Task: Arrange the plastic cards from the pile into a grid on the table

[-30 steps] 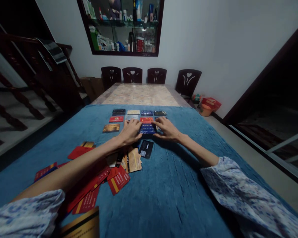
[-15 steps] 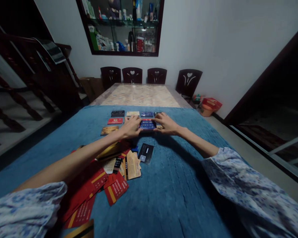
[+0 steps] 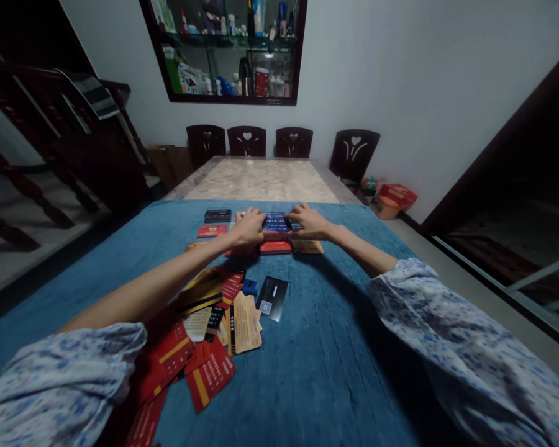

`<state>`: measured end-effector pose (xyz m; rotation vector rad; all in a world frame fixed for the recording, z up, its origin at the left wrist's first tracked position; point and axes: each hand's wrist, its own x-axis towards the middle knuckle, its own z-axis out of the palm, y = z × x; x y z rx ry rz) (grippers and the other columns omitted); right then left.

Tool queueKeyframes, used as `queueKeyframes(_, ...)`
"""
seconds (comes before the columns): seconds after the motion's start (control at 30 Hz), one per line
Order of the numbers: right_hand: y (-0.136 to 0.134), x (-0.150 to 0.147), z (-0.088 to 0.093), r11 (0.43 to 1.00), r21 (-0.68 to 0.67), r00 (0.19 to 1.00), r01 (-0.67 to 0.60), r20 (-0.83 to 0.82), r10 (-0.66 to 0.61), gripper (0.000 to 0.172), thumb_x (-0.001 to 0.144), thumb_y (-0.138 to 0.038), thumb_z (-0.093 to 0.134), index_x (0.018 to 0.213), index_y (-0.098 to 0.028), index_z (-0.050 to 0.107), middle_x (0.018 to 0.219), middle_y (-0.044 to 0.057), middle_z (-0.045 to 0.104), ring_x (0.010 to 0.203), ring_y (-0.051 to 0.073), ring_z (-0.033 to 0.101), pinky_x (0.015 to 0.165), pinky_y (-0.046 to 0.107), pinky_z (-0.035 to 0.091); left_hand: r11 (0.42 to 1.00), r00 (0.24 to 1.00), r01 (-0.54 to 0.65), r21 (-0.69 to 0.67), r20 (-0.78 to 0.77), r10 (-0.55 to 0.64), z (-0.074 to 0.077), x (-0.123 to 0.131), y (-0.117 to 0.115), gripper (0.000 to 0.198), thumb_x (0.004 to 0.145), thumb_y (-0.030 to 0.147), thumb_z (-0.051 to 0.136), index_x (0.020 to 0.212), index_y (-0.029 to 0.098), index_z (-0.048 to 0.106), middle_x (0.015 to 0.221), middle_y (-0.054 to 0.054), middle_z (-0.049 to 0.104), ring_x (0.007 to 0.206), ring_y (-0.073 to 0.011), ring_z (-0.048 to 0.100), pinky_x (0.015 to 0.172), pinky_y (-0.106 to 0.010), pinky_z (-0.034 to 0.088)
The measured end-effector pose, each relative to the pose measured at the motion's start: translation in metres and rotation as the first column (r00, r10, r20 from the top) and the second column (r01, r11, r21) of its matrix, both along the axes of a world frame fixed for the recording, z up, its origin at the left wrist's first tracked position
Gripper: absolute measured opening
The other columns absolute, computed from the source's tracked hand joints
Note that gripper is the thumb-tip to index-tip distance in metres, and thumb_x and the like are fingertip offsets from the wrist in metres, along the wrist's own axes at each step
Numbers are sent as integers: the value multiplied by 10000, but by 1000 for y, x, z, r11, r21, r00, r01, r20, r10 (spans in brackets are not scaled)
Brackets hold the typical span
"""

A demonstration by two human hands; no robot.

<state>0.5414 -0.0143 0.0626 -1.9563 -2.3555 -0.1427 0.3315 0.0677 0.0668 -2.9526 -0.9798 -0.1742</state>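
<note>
Between my left hand (image 3: 250,228) and my right hand (image 3: 310,222) is a small stack of blue cards (image 3: 276,222); my fingers close on it from both sides. Just nearer to me lie a red card stack (image 3: 276,248) and a tan card stack (image 3: 308,247). Left of my left hand are a black card stack (image 3: 218,215) and a red card with a light emblem (image 3: 212,231). My left hand and wrist partly cover other cards in these rows.
A loose heap of red cards (image 3: 210,372), tan cards (image 3: 245,324) and gold ones lies under and beside my left forearm. A single black card (image 3: 272,298) rests beside it on the blue cloth (image 3: 317,366). Chairs (image 3: 294,143) stand behind the marble-patterned tabletop (image 3: 265,177).
Both hands have moved slightly away from me with the blue cards, into the far row. The red stack in the nearer row now shows. The view has shifted a little.
</note>
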Motion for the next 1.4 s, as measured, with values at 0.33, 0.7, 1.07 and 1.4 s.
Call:
queueKeyframes(0.33, 30, 3, 6, 987, -72, 988, 146, 69, -142, 564, 875, -448, 651, 1389, -218, 621, 1357, 180, 576, 1271, 376, 446, 920, 430, 439, 999, 999, -42, -14, 0, 42, -9, 23, 36, 375, 869, 238, 594, 1243, 206, 620, 1353, -146, 565, 1287, -368, 432, 985, -526, 387)
queueKeyframes(0.7, 59, 6, 2, 966, -129, 973, 224, 87, -214, 515, 876, -429, 650, 1365, -269, 632, 1381, 165, 578, 1325, 397, 418, 984, 490, 432, 996, 996, -88, -30, -11, 88, -21, 40, 64, 398, 846, 243, 568, 1232, 204, 653, 1377, -157, 565, 1304, -392, 421, 992, -582, 398)
queueKeyframes(1.07, 86, 16, -12, 960, -126, 965, 251, 109, -238, 498, 855, -436, 651, 1326, -273, 664, 1362, 171, 610, 1306, 407, 433, 981, 527, 435, 990, 995, -102, -93, -8, 102, -29, 55, 84, 388, 811, 237, 585, 1190, 227, 663, 1335, -125, 635, 1330, -386, 415, 1061, -648, 356)
queueKeyframes(1.4, 89, 13, -7, 955, -181, 970, 235, 109, -218, 451, 835, -400, 660, 1261, -264, 715, 1268, 145, 666, 1262, 394, 469, 985, 530, 435, 985, 992, -119, -127, -65, 111, -29, 59, 93, 383, 795, 216, 599, 1166, 235, 691, 1258, -127, 673, 1338, -393, 411, 1049, -699, 361)
